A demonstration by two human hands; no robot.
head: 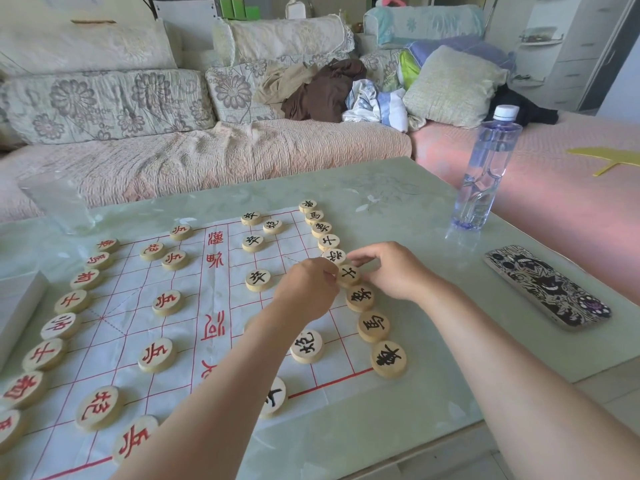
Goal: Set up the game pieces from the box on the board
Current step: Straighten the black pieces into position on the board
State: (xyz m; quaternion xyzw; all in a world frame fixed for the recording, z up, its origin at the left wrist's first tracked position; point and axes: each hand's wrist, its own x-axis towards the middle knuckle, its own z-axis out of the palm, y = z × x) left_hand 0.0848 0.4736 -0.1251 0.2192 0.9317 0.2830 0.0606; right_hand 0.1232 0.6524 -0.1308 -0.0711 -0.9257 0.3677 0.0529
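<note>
Pinching a black-lettered piece point(348, 276) (right-hand row) on the board point(207, 292), the left hand point(306, 289) is gripping its left edge; the right hand point(391, 271) is pinching its far edge.

Both bare forearms reach forward from the lower edge, and the hands nearly meet. The left hand point(306, 289) is knuckles-up, its curled fingers point(329, 276) at a wooden game piece's point(349, 277) rim. The right hand point(393, 271) bends its fingers toward the same piece; the grip is unclear.
</note>
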